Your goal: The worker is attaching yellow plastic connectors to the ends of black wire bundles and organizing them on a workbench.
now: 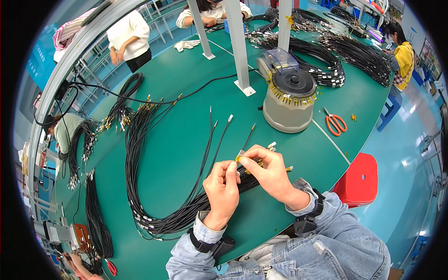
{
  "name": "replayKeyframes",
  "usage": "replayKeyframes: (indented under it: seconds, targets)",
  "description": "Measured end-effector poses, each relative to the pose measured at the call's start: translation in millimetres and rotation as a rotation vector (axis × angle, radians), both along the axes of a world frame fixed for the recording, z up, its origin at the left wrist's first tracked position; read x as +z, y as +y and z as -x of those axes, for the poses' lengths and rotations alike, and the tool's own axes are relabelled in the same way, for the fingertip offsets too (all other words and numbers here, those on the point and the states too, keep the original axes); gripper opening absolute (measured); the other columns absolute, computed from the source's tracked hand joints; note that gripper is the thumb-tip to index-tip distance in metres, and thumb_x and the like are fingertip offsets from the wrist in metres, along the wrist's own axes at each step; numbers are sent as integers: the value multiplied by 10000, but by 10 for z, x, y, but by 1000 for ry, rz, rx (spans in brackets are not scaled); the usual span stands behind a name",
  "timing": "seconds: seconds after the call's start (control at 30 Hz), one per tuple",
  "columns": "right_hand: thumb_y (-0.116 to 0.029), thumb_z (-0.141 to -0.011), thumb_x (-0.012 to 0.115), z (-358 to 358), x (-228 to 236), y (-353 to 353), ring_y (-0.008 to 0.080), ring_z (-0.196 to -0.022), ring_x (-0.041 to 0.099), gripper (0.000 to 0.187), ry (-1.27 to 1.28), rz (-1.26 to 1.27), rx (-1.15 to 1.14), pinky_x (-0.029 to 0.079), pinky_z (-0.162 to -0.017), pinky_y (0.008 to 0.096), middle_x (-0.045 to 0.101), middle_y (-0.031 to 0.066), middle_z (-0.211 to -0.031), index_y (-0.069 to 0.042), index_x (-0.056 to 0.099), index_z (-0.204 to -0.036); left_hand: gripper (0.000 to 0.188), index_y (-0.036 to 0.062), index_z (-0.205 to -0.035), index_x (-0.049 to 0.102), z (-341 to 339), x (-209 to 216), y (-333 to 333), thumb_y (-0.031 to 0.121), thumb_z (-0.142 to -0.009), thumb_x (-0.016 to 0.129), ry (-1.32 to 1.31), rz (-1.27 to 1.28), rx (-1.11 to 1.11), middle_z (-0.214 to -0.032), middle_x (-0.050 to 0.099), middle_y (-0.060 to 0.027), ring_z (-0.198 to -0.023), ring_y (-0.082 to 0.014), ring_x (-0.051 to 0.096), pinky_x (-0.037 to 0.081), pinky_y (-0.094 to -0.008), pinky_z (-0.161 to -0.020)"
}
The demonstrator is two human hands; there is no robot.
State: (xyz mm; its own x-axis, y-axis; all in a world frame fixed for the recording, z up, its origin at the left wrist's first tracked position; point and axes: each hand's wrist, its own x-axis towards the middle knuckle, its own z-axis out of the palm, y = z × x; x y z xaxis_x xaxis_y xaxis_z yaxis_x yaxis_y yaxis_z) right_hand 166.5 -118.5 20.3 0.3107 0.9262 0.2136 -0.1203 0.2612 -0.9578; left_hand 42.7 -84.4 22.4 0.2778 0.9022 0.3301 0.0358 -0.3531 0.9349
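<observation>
Both hands meet over the green table, just above a large looped bundle of black cables (132, 154). My left hand (222, 189) is closed, thumb against fingers, on a cable end whose light-coloured tip (241, 153) sticks up between the hands. A small piece of yellow tape (238, 158) shows at that tip, and my right hand (269, 171) pinches it between thumb and forefinger. Fingers partly hide the cable end. Several more cable ends with white and yellow tips lie beneath and behind my right hand. A few single cables (219, 149) stretch out from the bundle beyond my left hand.
A round grey tape dispenser (288, 105) stands beyond my hands, yellow tape pieces around its rim. Orange-handled scissors (335, 123) lie to its right. Metal posts (239, 51) rise from the table (186, 105). A red stool (358, 179) is at right. Other people work around the table.
</observation>
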Motion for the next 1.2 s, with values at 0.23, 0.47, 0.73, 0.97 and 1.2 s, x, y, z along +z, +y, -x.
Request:
replayKeyframes:
  seconds: [0.23,0.47,0.73,0.97,1.2]
  targets:
    - [-74,-863,600,-19,-32,31,89,-792,539,109,86,-6,67,435,-701,222,570,31,-860,31,603,-893,182,9,-828,564,1,-11,-3,141,-934,497,-107,146,-86,-589,509,19,-486,-25,430,314,-167,-417]
    - [-72,-879,574,-19,-14,57,103,-802,552,108,259,-12,150,446,-731,243,572,32,-867,28,598,-907,241,42,-820,557,25,87,5,212,-958,455,-201,425,-232,-557,451,45,-434,-13,346,247,-161,-383]
    - [-80,-905,525,-64,-45,72,96,-882,527,141,214,-21,227,414,-824,249,571,23,-903,29,613,-925,290,56,-793,526,82,104,101,263,-968,424,-348,684,-375,-528,410,48,-398,-22,283,219,-169,-366]
    - [-110,-908,532,-10,-24,76,91,-822,531,161,154,-60,176,427,-753,240,557,18,-859,30,609,-887,298,65,-794,534,94,84,124,281,-969,424,-351,721,-443,-531,405,57,-397,-16,303,234,-167,-358]
    - [-119,-899,544,-111,-150,103,86,-822,522,157,45,-10,181,425,-766,239,560,16,-875,20,617,-909,265,48,-860,557,85,55,171,268,-961,447,-215,667,-494,-552,464,35,-439,-31,374,297,-169,-404]
